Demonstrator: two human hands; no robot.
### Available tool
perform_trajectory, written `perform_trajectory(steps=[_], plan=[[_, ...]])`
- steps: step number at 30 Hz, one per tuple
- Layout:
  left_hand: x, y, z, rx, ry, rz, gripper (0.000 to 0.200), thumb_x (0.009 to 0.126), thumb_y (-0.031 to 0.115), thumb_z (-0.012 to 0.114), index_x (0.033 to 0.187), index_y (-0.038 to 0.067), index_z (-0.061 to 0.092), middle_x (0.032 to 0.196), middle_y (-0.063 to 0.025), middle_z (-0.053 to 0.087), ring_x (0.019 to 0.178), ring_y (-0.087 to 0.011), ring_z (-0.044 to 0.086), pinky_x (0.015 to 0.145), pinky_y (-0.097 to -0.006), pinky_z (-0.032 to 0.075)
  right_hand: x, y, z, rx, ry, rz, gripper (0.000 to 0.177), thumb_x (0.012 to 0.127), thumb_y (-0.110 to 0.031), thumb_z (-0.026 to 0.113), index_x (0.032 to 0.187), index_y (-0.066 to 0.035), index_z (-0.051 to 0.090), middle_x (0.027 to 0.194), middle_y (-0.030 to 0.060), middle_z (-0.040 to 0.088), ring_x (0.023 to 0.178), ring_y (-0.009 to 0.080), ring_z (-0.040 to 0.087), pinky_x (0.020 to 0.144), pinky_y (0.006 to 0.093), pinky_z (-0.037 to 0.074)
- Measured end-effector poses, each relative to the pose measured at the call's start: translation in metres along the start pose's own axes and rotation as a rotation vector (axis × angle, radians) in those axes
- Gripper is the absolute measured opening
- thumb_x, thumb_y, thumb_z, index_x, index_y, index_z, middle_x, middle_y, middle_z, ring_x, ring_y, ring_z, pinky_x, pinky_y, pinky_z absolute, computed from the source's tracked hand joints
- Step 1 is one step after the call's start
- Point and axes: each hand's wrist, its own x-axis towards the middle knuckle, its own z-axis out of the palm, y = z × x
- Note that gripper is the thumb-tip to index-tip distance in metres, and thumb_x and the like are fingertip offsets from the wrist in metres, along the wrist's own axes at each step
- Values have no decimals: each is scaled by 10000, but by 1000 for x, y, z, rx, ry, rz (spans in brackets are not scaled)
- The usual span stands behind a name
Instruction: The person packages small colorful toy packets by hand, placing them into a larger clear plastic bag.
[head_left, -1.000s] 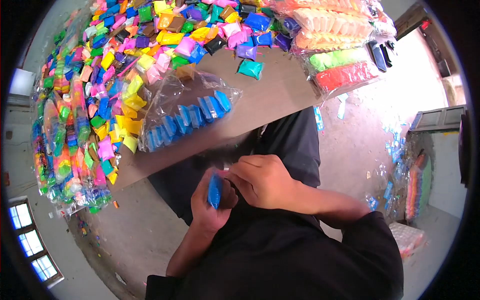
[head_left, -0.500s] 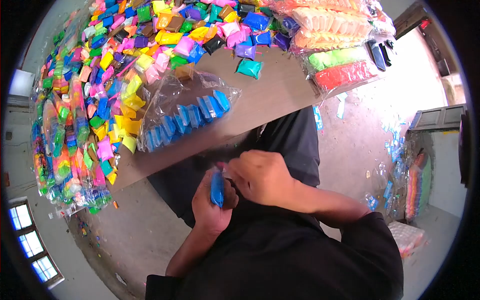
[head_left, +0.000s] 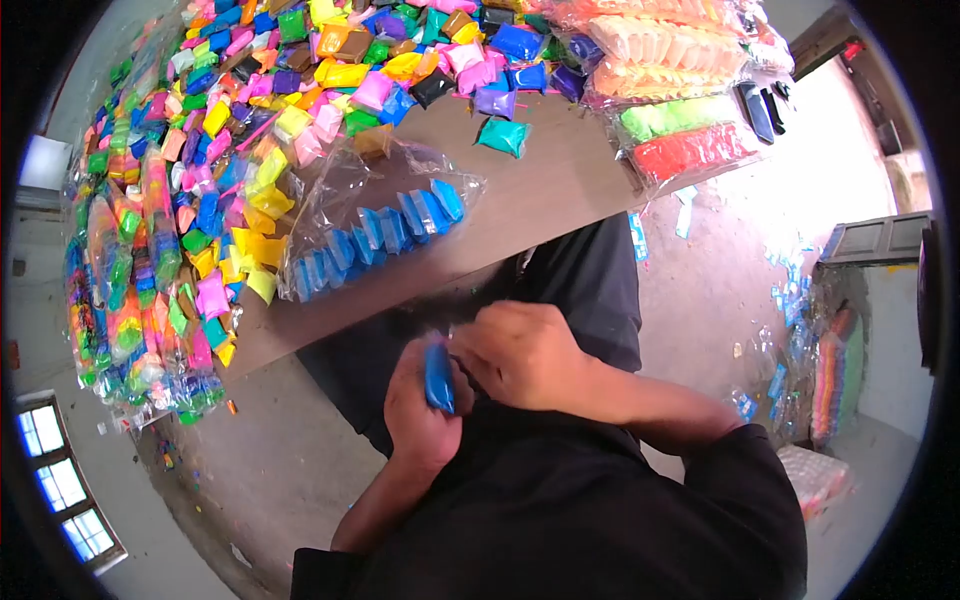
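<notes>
My left hand (head_left: 418, 425) is closed around a small blue packet (head_left: 438, 380) in clear wrapping, held upright over my lap. Just right of its top end is my right hand (head_left: 532, 358), fingers curled in and slightly blurred. What those fingertips pinch, if anything, is too small to make out. Ahead of both hands, a clear plastic bag (head_left: 335, 190) lies on the table (head_left: 560, 165), with a row of similar blue packets (head_left: 375, 235) in and along it.
A heap of many-coloured packets (head_left: 290, 85) covers the table's left and back. Bags of peach packets (head_left: 665, 50) and a red bag (head_left: 695, 150) are stacked at the right corner. Blue wrappers (head_left: 790, 295) litter the floor at right.
The blue packet has tilted slightly in my left hand. A pink bit seen between my fingertips is no longer distinct. My right hand has shifted very little.
</notes>
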Motion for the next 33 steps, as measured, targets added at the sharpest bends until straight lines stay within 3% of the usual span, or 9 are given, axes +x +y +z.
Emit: perform_trajectory(steps=[2,4,6,8,11,18,24,29,33], plan=[[5,0,-5,320,-18,252,282,1102,365,452,1015,135,590,834,-6,555,674,-124,542,586,-286,459,3,4,-1,-59,32,40,137,807,-8,759,922,-13,683,709,115,566,589,272,582,543,361,484],[12,-2,-18,497,8,393,289,1108,353,446,1019,116,586,846,2,552,713,-105,538,622,-277,459,2,-4,-1,327,34,429,117,883,-81,745,954,-16,679,805,132,658,674,261,645,604,344,510],[13,-3,-18,673,29,531,297,1113,341,439,1022,97,582,857,11,549,753,-86,534,658,-268,459,5,-19,-2,462,-3,522,112,907,-88,747,944,-8,679,792,113,667,676,203,636,608,321,497],[7,0,-6,780,-150,670,209,1092,253,518,1061,62,596,908,27,566,825,-51,524,742,-243,459,3,-21,-2,592,-34,622,118,931,-95,748,934,0,678,780,94,676,677,145,627,612,299,484],[3,6,-2,891,-177,586,132,1025,145,643,1110,49,610,948,29,589,844,-45,512,771,-227,442,-10,-5,11,725,41,719,91,936,-75,739,930,5,697,753,-7,643,723,51,559,615,269,464],[13,5,-7,533,-83,469,215,909,75,794,1039,31,630,956,22,608,846,-57,546,748,-222,461,-20,-3,19,811,136,877,118,943,-87,747,880,-2,695,746,-15,650,692,45,550,617,238,442],[15,1,2,412,-85,593,191,947,108,758,1042,0,632,1021,-46,667,933,-103,613,843,-260,502,-35,-10,19,669,-12,792,182,973,-98,720,827,-24,641,762,-6,666,686,37,539,619,225,428],[23,-7,-5,343,-180,506,212,967,131,726,1064,3,589,1132,-161,707,995,-177,661,914,-344,518,-41,-4,19,558,-1,646,200,957,-125,729,827,-18,621,659,43,544,635,86,486,574,290,417],[24,-7,-2,413,-156,567,180,980,116,706,1056,6,585,1124,-168,711,953,-173,669,894,-333,528,-49,0,17,432,22,563,217,971,-107,697,807,-12,592,642,63,500,612,110,468,558,311,406]])
